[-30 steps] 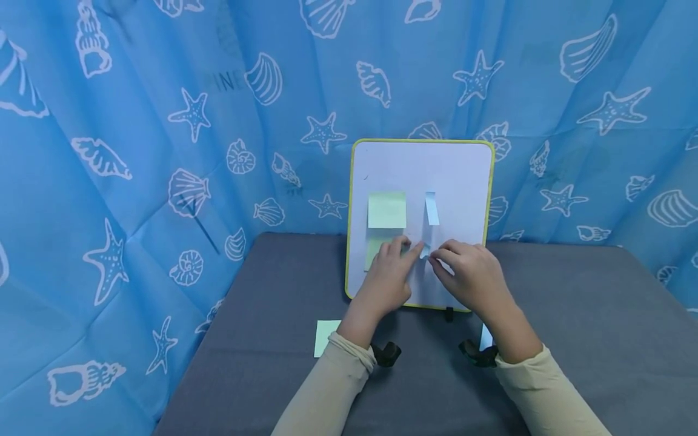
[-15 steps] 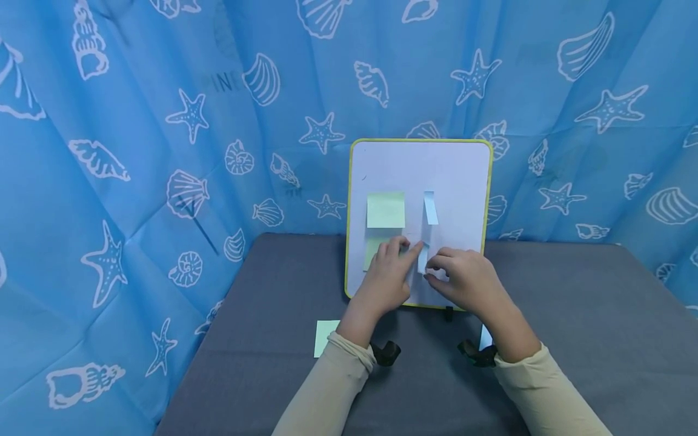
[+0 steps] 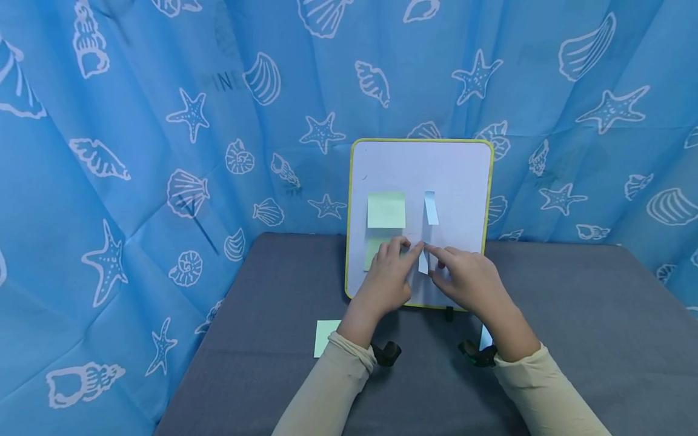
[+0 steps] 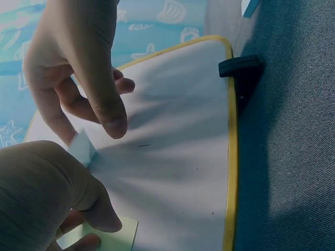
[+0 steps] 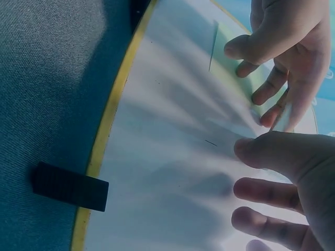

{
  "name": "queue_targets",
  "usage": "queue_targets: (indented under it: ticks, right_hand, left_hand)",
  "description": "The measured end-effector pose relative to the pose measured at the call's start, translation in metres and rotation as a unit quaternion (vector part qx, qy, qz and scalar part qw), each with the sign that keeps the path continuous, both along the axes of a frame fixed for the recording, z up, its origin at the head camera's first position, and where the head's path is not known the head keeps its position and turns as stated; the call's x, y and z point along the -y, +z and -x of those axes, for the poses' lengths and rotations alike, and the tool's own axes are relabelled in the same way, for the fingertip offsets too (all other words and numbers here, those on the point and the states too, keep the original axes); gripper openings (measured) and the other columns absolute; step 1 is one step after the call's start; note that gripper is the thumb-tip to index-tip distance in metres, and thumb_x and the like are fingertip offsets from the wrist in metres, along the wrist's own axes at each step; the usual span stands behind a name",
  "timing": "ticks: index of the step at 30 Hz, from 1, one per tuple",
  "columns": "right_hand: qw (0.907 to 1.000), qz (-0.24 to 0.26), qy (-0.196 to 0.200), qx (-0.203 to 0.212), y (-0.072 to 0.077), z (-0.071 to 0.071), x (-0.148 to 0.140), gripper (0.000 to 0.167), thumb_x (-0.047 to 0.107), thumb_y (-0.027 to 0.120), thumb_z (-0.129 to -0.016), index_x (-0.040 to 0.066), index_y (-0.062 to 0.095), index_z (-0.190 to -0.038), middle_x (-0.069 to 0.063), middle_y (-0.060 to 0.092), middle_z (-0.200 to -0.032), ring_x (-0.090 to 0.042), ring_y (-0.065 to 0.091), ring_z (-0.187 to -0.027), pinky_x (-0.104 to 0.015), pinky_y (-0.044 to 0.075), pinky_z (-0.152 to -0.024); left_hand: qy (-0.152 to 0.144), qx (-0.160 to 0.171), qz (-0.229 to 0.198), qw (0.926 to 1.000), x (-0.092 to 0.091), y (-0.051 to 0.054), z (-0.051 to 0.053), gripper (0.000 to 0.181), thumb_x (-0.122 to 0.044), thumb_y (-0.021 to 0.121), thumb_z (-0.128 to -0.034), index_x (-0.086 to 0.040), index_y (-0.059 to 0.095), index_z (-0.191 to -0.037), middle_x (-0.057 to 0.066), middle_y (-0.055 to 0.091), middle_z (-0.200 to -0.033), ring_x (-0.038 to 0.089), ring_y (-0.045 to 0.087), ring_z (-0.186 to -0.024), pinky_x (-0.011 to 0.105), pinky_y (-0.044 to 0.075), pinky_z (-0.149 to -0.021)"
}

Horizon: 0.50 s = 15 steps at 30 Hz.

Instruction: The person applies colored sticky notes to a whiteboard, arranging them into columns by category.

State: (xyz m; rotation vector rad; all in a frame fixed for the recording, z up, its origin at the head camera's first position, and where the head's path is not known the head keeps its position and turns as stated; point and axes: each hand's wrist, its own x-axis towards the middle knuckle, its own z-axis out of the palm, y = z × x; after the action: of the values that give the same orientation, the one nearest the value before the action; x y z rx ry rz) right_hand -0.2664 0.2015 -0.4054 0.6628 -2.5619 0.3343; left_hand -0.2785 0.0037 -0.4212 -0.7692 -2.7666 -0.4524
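Note:
A white board [image 3: 458,169] with a yellow rim stands tilted back on the table. On its right half, a narrow pale-blue sticky note [image 3: 423,264] hangs below another blue sticky note [image 3: 431,209]. My left hand [image 3: 383,278] presses its index fingertip at the top of the lower blue note, and my right hand [image 3: 470,280] touches the same spot with its index finger. Neither hand pinches the note. In the left wrist view the blue note [image 4: 84,149] sticks out between both hands. Two green sticky notes are on the board's left half: an upper one [image 3: 386,211] and a partly hidden lower one [image 3: 373,253].
A green note [image 3: 325,336] lies on the grey table [image 3: 262,339] beside my left forearm. Near my right wrist is a blue note [image 3: 485,336], partly covered. A black foot [image 3: 449,313] juts from the board's lower edge. Behind hangs a blue shell-patterned curtain [image 3: 218,151].
My right hand slid down along the lower blue note, then came back up, its index finger extended to the note's top. My left hand has stayed in place.

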Motion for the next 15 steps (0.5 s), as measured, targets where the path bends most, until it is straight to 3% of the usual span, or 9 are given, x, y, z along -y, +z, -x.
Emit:
queue_targets:
  ticks: [3, 15]
  right_hand:
    - [1.0000, -0.002, -0.001, 0.003, -0.0002, 0.0004, -0.0001, 0.053, 0.015, 0.085, -0.088, 0.010, 0.070, -0.139, -0.007, 0.078, -0.087, -0.011, 0.048, -0.054, -0.028, 0.039, -0.053]
    - [0.9998, 0.003, -0.014, 0.013, -0.0019, 0.0011, 0.0002, 0.056, 0.017, 0.086, -0.089, 0.012, 0.068, -0.142, -0.007, 0.077, -0.087, -0.012, 0.049, -0.055, -0.028, 0.041, -0.053]
  left_hand:
    - [0.000, 0.000, -0.001, 1.0000, 0.0001, 0.0000, -0.0005, 0.082, -0.001, 0.065, -0.0954, -0.026, 0.035, -0.168, 0.004, 0.035, -0.160, 0.024, 0.039, -0.138, 0.039, 0.046, -0.112]
    - [0.000, -0.001, -0.005, 1.0000, -0.0007, -0.0016, 0.0001, 0.082, 0.001, 0.063, -0.0953, -0.026, 0.035, -0.168, 0.003, 0.036, -0.158, 0.024, 0.039, -0.137, 0.040, 0.046, -0.111]
